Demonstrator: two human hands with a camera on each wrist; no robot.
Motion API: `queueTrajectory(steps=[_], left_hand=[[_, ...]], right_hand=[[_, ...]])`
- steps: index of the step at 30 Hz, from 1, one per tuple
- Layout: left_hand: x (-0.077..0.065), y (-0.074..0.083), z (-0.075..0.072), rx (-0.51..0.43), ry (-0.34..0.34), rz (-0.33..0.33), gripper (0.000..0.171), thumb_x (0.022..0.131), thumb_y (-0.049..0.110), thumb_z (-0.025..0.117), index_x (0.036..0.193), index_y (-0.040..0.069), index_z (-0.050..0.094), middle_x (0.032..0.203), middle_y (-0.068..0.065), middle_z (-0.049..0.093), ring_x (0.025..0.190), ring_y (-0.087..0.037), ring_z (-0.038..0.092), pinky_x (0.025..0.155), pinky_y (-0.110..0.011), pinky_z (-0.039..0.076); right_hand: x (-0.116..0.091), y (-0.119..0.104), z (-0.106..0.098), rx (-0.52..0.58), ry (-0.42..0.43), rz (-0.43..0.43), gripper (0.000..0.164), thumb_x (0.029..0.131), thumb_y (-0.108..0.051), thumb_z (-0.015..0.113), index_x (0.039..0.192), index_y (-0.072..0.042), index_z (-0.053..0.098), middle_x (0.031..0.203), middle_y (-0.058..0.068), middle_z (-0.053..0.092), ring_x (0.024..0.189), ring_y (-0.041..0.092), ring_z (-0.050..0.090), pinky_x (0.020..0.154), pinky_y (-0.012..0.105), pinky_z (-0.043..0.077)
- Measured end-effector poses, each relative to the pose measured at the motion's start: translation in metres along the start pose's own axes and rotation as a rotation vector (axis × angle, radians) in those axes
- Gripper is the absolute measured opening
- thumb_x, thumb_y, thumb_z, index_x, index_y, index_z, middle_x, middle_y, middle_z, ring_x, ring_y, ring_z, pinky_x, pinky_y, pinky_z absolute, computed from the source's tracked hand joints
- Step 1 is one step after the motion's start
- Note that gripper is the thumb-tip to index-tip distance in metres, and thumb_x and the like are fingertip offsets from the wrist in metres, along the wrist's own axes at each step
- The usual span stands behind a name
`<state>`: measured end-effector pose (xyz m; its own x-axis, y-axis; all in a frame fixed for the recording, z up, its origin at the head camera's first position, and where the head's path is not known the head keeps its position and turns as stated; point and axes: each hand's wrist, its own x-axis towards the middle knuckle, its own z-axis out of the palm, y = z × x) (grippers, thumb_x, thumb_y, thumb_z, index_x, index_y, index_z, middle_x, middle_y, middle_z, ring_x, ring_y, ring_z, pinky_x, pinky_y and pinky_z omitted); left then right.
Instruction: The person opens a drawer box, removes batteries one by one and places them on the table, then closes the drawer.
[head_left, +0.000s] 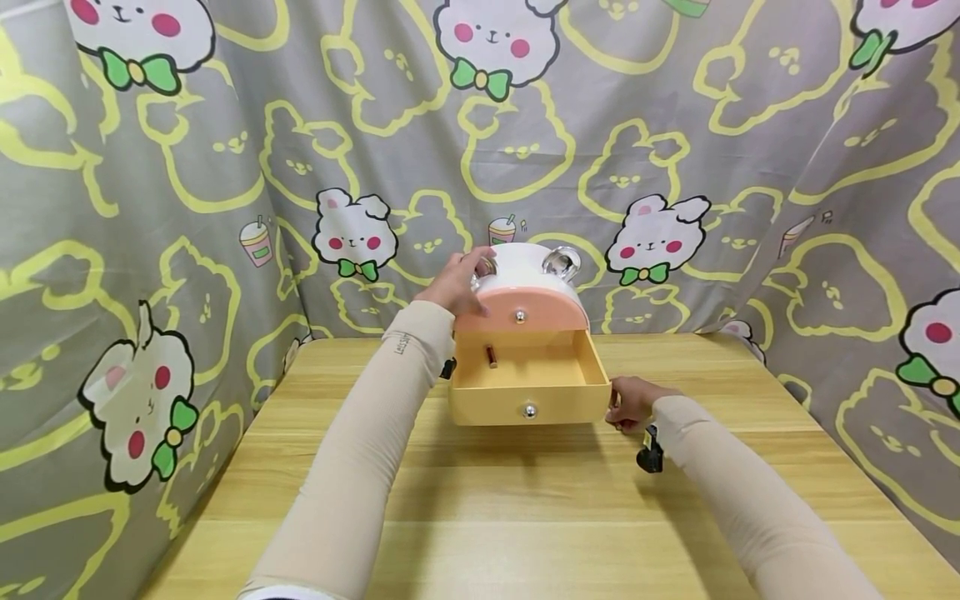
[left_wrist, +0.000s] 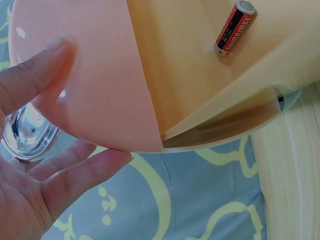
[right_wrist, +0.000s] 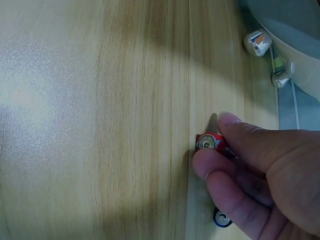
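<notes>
A small white drawer box (head_left: 521, 262) with a rounded top and silver ears stands on the wooden table. My left hand (head_left: 453, 283) grips its upper left side, thumb on the pink upper drawer front (head_left: 551, 310) and fingers round the edge. Below, the yellow drawer (head_left: 480, 408) is pulled out. A red and black battery (left_wrist: 233, 29) lies inside it. At the drawer's right, my right hand (head_left: 633, 402) pinches a red battery (right_wrist: 209, 142) between thumb and index finger, end-on to the right wrist view. Another battery (right_wrist: 222, 218) shows under the curled fingers, mostly hidden.
The wooden table (head_left: 540, 517) extends in front of and beside the box. A patterned curtain (head_left: 420, 158) hangs close behind and along both sides. Silver ball feet (right_wrist: 257, 43) show under the box. Black wrist-camera mounts (head_left: 650, 454) sit on the wrists.
</notes>
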<state>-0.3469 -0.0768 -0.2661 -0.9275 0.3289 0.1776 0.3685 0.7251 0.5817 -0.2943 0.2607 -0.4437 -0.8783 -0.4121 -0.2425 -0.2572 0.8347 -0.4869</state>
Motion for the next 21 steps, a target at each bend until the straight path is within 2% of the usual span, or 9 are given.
queueTrajectory(steps=[6,16,21], left_hand=[[0.000,0.003,0.001,0.005,0.001,0.018,0.095,0.064,-0.006,0.086,0.141,0.026,0.040,0.131,-0.009,0.044,0.115,-0.021,0.043,0.098,-0.040,0.042],[-0.001,-0.002,0.000,0.006,0.002,-0.003,0.095,0.066,-0.004,0.086,0.141,0.029,0.039,0.125,-0.006,0.041,0.109,-0.022,0.046,0.095,-0.038,0.044],[0.000,-0.001,0.000,0.013,-0.006,0.008,0.097,0.066,-0.003,0.087,0.143,0.028,0.037,0.128,-0.009,0.042,0.111,-0.022,0.045,0.096,-0.038,0.043]], right_hand=[[-0.003,0.002,0.000,-0.040,0.008,0.009,0.020,0.088,-0.011,0.072,0.085,-0.003,0.053,0.065,0.002,0.062,0.057,0.014,0.062,0.056,0.028,0.051],[-0.005,-0.008,-0.001,0.048,-0.013,0.039,0.018,0.089,-0.006,0.069,0.086,-0.002,0.052,0.067,0.006,0.062,0.057,0.017,0.060,0.049,0.027,0.049],[-0.006,-0.008,-0.002,0.026,-0.008,0.052,0.017,0.090,-0.006,0.069,0.088,-0.001,0.052,0.069,0.006,0.062,0.058,0.017,0.061,0.050,0.028,0.050]])
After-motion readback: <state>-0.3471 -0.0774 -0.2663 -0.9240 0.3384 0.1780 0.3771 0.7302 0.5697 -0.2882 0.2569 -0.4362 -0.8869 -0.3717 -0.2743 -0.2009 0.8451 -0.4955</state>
